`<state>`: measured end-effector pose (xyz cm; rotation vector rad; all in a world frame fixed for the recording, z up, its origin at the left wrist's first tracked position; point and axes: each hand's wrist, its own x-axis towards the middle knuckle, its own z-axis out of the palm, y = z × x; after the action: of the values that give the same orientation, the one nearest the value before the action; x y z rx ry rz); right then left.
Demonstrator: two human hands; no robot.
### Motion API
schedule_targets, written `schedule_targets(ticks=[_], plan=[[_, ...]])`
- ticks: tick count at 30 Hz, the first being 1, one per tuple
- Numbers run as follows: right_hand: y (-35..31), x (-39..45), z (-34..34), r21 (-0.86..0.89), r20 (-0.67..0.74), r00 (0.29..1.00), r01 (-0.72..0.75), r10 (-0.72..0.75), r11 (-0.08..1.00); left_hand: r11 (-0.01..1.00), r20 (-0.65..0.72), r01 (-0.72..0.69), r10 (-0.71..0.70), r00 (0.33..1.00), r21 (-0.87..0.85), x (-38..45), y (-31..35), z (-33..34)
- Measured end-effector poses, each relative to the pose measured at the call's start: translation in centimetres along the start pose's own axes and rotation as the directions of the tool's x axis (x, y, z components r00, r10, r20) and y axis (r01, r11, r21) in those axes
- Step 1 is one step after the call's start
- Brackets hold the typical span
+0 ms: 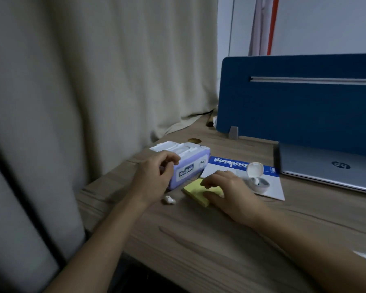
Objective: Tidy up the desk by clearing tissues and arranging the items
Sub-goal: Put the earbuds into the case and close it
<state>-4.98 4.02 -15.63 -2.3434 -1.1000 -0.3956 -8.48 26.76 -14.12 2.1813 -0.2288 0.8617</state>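
A purple wet-wipe pack (pixel 186 166) with a white lid lies on the wooden desk (pixel 199 240) near its left edge. My left hand (pixel 154 176) grips the pack's near end, fingers curled over it. My right hand (pixel 228 191) rests on a yellow sticky-note pad (pixel 195 190), thumb at its near edge and fingers on top. A single white earbud (pixel 169 200) lies on the desk just in front of my left hand. An open white earbud case (pixel 257 178) sits on a blue and white notebook (pixel 241 176), right of my right hand.
A closed silver laptop (pixel 330 168) lies at the right, in front of a blue desk divider (pixel 294 98). Beige curtains (pixel 93 81) hang along the desk's left side and back. A round cable hole (pixel 194 141) is behind the wipe pack.
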Motion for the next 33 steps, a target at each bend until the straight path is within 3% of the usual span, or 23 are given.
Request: schedule_targets(ticks=[7,11,20,26,30,33], plan=[[-4.5,2.0,3.9,0.045,0.08,0.996,0.04,-0.044,0.998,0.991,0.025,0.138,-0.137,0.99,0.001,-2.5,-4.0,-1.6],[-5.5,2.7,5.3,0.03,0.041,0.999,0.012,-0.014,0.999,0.97,-0.009,0.236,-0.237,0.972,-0.059,-2.9,-5.0,-1.9],[-5.5,2.6,5.1,-0.012,0.024,0.999,-0.022,0.023,1.0,0.946,-0.057,0.294,-0.303,0.951,-0.135,-2.9,-4.3,-1.6],[-1.1,0.3,0.3,0.043,-0.079,0.985,-0.152,0.155,0.988,0.987,-0.098,0.142,-0.149,0.984,-0.08,-2.3,-1.9,1.2],[3.0,-1.9,-2.3,0.057,-0.166,0.941,-0.288,0.294,0.956,0.998,-0.16,-0.055,0.059,0.985,0.028,-1.7,1.1,3.2],[5.1,-3.1,-3.9,0.072,-0.215,0.919,-0.322,0.33,0.944,0.98,-0.121,-0.191,0.198,0.973,0.063,-1.1,3.5,5.0]])
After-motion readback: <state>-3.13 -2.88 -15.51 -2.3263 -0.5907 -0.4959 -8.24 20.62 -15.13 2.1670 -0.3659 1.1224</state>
